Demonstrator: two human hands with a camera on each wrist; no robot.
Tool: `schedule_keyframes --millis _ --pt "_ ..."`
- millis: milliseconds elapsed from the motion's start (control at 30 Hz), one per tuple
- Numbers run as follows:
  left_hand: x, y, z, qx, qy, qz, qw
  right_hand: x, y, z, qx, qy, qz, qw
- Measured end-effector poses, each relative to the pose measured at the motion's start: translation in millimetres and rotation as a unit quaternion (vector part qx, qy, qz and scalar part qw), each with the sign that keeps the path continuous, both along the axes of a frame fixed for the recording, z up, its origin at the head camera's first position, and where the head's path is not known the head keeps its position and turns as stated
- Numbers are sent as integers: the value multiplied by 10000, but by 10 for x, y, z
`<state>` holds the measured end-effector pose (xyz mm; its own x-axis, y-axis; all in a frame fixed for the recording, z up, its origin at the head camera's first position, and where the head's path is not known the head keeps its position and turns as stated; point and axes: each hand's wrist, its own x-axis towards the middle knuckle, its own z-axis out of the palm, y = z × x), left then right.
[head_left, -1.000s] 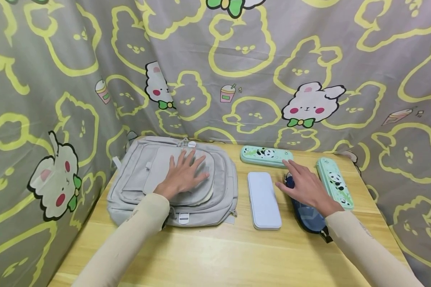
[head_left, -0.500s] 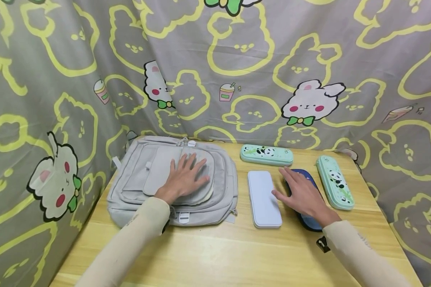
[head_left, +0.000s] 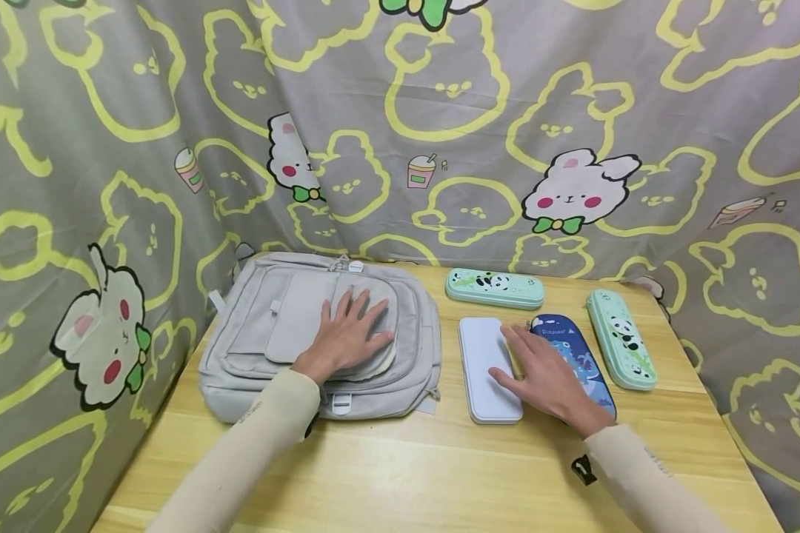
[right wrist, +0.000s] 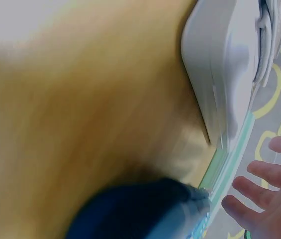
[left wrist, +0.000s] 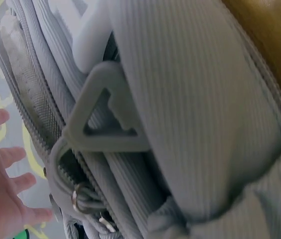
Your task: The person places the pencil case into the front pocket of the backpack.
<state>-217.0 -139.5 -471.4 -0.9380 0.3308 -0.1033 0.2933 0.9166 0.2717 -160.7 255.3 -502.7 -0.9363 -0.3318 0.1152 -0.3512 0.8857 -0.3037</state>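
The right hand [head_left: 547,377] has moved left across the dark-blue, dinosaur-printed rounded case [head_left: 585,363] to the white, flat rectangular case's [head_left: 480,355] right edge, its grip apart and fingers extended. On the wooden counter [head_left: 400,474], the light-grey fabric backpack [head_left: 290,318] lies under the left hand [head_left: 347,337], grip also spread, contact unclear. Farther back sit a mint-green, panda-printed oblong case [head_left: 495,289] and its match [head_left: 621,339].

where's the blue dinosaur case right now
In the head view, the blue dinosaur case lies right of centre, between the pale case and the rightmost panda case, partly hidden by the right hand.
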Motion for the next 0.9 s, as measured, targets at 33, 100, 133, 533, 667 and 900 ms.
schedule_keyframes --millis 33,100,133,533,667,900 --pt "3 7 -3 -8 -7 5 10000 6 -14 -20 -27 -4 8 10000" --pt "6 21 -13 -12 -19 9 10000 19 -45 -52 -54 -25 19 10000" --pt "6 27 -21 -8 -19 5 10000 25 -58 -66 -48 -29 34 10000" --pt "1 89 -50 6 -2 -75 10000 92 -173 -172 -83 -92 65 9999" --pt "6 92 -54 31 20 -66 10000 103 -201 -207 -90 -178 64 9998" --pt "19 102 -55 23 -12 -46 10000 131 -235 -239 -85 -291 57 9995"
